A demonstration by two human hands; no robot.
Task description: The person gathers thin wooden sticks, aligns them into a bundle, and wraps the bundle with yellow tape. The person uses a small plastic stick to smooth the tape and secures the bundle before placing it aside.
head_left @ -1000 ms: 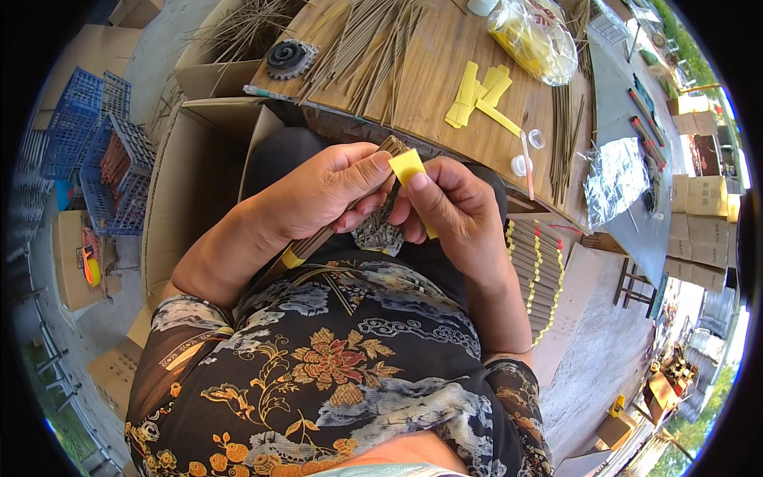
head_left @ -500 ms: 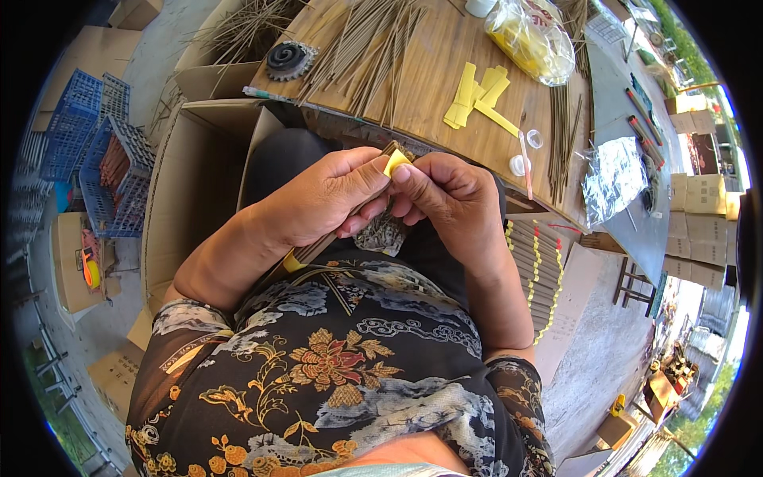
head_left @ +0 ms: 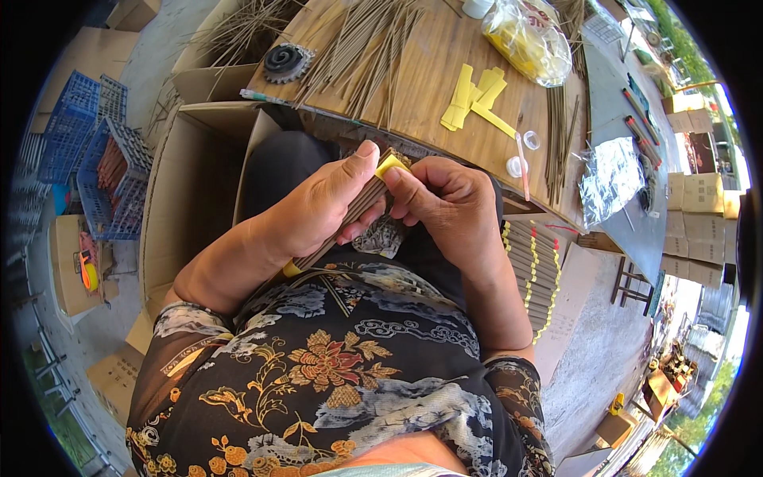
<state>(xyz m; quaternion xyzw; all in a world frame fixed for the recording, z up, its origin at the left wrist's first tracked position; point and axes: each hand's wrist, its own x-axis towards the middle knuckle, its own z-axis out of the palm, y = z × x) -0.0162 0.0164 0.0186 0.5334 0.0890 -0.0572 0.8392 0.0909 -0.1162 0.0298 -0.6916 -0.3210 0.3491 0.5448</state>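
Cradling slanted bundle of brown sticks [head_left: 359,206] in curled left hand [head_left: 324,199], just short of counter [head_left: 429,99]; pressing yellow strip [head_left: 390,164] against its upper end with narrowly pinched right hand [head_left: 451,195].

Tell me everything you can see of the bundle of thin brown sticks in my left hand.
The bundle of thin, straight, matt brown sticks slants away to the right, packed parallel. Your left hand holds it; your right hand presses a yellow paper-like strip against it near its far end. A yellow band shows at its near end.
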